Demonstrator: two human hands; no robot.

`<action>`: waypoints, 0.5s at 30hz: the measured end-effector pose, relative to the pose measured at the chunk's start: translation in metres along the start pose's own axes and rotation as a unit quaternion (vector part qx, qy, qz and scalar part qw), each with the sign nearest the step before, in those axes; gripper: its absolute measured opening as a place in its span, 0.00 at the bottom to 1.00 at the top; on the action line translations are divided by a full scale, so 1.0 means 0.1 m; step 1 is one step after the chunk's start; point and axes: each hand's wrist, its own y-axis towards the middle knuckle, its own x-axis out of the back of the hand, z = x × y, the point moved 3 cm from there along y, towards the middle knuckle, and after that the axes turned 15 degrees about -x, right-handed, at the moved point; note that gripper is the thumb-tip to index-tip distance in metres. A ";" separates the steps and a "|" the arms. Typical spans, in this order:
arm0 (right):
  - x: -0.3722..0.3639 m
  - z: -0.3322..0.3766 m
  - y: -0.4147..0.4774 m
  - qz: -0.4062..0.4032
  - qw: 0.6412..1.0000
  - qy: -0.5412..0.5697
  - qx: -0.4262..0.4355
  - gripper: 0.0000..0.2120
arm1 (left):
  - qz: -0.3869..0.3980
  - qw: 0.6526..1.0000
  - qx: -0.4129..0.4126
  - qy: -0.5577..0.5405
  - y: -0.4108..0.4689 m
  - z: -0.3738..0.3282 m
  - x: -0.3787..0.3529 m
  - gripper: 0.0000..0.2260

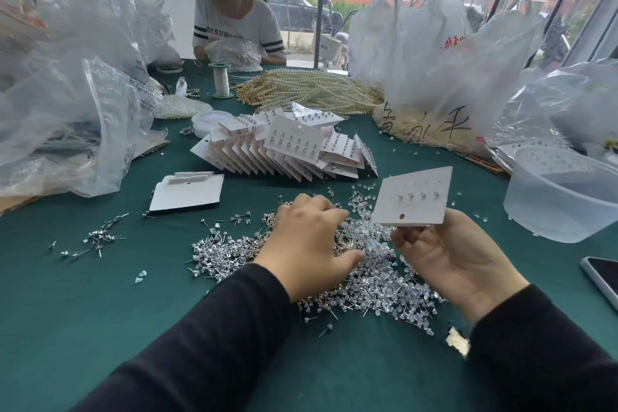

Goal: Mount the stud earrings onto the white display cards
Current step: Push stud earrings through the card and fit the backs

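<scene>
1. A green-covered counter (100, 294) stands before tall windows that look onto red and yellow buildings; another person sits at the far end, and plastic bags (434, 53) crowd both sides.
2. The right hand (458, 264) is clamped on the lower edge of a white card (414, 197), holding it tilted above the counter. Four studs sit in one row on the card; the row of small holes above them is unfilled.
3. The left hand (307, 244) rests palm down on the pile of loose stud earrings (374, 278), its fingers curled into the pile; whether it has pinched a stud cannot be told.
4. As for progress, a fanned heap of filled cards (284, 150) lies near the middle of the counter, so many are done. A small stack of blank cards (187, 191) waits to the left, and the pile of loose studs is large, so a good deal seems left.
5. Big hand-drawn black characters mark the bag on the right, with red print higher up; neither reads clearly. The other person's shirt carries a line of small writing, too small to read. No brand shows on the cards.
</scene>
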 end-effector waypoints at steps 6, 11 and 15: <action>-0.01 0.04 0.00 0.036 0.998 -0.034 0.030 0.09 | 0.065 0.996 -0.001 -0.062 0.12 -0.03 0.03 0.09; -0.06 0.09 0.06 0.078 0.994 -0.070 0.014 0.12 | 0.025 0.997 -0.013 -0.078 0.18 0.01 0.12 0.03; 0.00 0.14 0.08 0.122 0.990 -0.071 0.021 0.15 | -0.041 0.990 -0.009 -0.136 0.15 0.10 0.14 0.04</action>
